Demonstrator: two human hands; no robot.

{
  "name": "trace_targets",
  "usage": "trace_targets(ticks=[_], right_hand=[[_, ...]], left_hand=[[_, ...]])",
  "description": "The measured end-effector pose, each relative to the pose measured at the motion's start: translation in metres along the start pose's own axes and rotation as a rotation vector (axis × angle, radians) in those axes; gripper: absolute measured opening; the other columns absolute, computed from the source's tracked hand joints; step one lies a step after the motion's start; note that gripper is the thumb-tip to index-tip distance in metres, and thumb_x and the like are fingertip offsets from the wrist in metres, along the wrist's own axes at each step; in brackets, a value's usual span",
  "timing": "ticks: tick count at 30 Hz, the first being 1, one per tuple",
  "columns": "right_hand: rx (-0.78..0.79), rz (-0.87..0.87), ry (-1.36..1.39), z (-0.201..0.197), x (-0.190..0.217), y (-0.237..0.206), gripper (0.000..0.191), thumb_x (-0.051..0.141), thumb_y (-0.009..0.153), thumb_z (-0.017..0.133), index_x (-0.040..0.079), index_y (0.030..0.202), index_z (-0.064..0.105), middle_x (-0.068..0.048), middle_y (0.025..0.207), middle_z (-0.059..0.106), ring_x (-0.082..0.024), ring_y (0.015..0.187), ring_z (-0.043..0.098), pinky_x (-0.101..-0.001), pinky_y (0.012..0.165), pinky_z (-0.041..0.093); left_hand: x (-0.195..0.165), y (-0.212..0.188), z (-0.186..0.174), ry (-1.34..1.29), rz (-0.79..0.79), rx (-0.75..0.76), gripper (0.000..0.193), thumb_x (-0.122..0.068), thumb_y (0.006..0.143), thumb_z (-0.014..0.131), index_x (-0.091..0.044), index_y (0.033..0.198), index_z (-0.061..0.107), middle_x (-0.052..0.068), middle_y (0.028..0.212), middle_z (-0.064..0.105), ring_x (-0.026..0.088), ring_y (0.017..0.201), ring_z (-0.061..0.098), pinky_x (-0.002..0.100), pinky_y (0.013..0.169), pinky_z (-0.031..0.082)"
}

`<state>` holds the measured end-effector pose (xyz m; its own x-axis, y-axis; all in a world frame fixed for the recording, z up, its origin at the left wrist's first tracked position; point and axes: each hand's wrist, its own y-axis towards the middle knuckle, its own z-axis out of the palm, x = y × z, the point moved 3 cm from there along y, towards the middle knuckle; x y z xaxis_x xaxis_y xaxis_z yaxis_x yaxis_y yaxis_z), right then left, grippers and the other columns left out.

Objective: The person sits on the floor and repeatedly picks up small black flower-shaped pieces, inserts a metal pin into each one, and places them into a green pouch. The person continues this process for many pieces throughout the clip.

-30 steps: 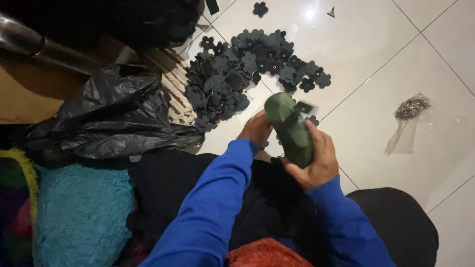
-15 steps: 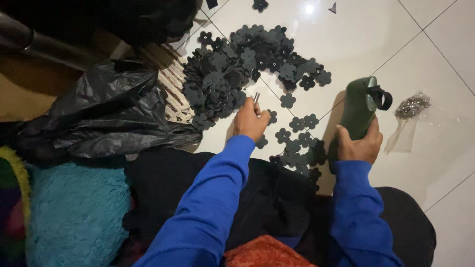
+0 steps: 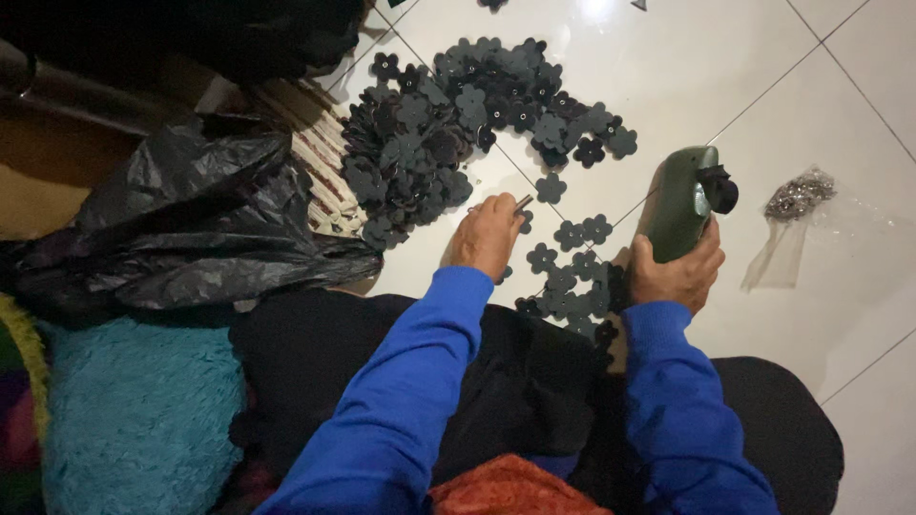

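Observation:
My right hand (image 3: 674,274) grips a dark green hand tool (image 3: 682,202) with a black knob, held upright over the white tiled floor (image 3: 668,86). My left hand (image 3: 487,236) hovers low over the floor and pinches a small metal pin (image 3: 524,202) between its fingers. Just ahead of it lies a large heap of dark flower-shaped cut-outs (image 3: 458,124). A smaller cluster of the same cut-outs (image 3: 568,277) lies between my two hands. Both arms wear blue sleeves.
A crumpled black plastic bag (image 3: 191,224) sits at the left, beside a striped mat (image 3: 320,162). A clear plastic bag of small metal pieces (image 3: 797,205) lies at the right. A teal fluffy cushion (image 3: 134,410) is at the lower left.
The green tool moved from in front of me to the right, uncovering the small cluster of cut-outs. My left hand shifted forward towards the heap.

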<state>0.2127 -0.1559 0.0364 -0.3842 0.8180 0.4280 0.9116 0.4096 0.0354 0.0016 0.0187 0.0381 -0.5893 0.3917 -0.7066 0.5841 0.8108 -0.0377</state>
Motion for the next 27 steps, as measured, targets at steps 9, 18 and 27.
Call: trace_targets(ticks=[9,18,27], right_hand=[[-0.070,0.028,-0.029,-0.001,0.011,-0.006,0.090,0.041,0.080,0.083,0.015,0.155,0.040,-0.017,0.138,0.052,-0.040,0.128,0.053,-0.0542,0.104,0.046],[-0.055,0.032,0.005,-0.003,0.012,-0.006,0.090,0.042,0.081,0.082,0.016,0.157,0.040,-0.016,0.140,0.052,-0.040,0.130,0.053,-0.0532,0.106,0.047],[-0.060,0.009,-0.011,-0.002,0.012,-0.003,0.092,0.038,0.079,0.080,0.015,0.157,0.038,-0.017,0.137,0.051,-0.039,0.128,0.054,-0.0532,0.105,0.047]], left_hand=[[-0.021,0.003,0.011,-0.118,-0.091,0.308,0.028,-0.029,0.092,0.070,-0.005,0.093,0.057,0.016,0.088,0.069,0.034,0.080,0.069,0.048,0.074,0.054],[0.027,0.004,0.002,-0.085,-0.229,0.230,0.032,-0.030,0.089,0.078,-0.004,0.090,0.058,0.017,0.086,0.070,0.035,0.083,0.069,0.047,0.076,0.054],[0.031,-0.025,-0.001,0.044,-0.300,0.351,0.038,-0.013,0.072,0.087,-0.005,0.097,0.059,0.014,0.097,0.070,0.036,0.096,0.069,0.046,0.084,0.055]])
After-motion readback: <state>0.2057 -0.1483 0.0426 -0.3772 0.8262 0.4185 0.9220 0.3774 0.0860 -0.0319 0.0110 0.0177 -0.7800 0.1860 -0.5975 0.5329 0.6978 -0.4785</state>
